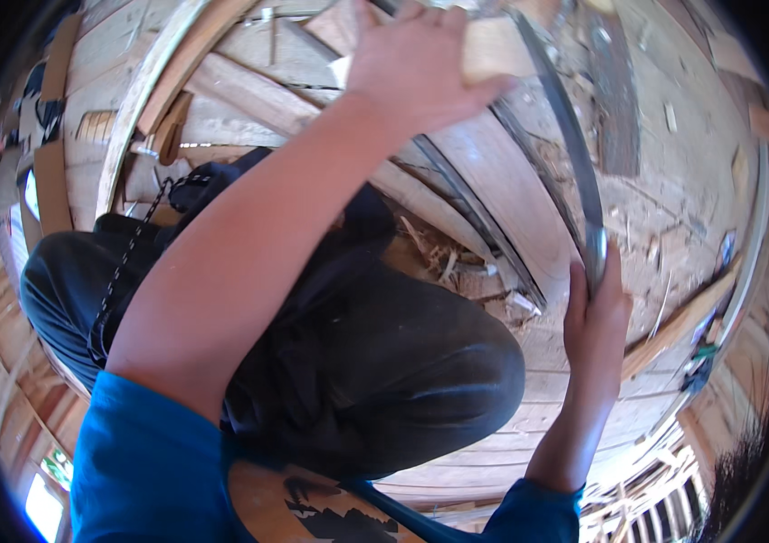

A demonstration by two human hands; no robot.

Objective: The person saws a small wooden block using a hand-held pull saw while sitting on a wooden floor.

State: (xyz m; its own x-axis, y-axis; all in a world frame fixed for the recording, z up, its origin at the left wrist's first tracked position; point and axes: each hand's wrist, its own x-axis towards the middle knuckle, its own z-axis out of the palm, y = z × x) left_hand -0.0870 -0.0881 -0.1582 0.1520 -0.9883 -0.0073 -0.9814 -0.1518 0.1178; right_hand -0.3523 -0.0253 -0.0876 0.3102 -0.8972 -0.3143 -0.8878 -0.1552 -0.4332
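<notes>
My left hand (411,72) reaches to the top of the view and grips a pale block of wood (497,50), thumb toward the right. At the right, my right hand (597,312) is closed around the handle of a machete (576,136). Its long dark curved blade points away from me, with the tip end beside the right end of the pale block. Whether the blade touches the block I cannot tell. Beneath them lies a wide smooth plank (502,172), running from under my left hand toward my right hand.
Several boards (253,95) lie across the plank floor (674,208) at the far left. Wood chips (448,253) are heaped by my bent knee (466,380). A rough dark board (615,100) lies right of the blade. A chain (126,262) hangs over my dark trousers.
</notes>
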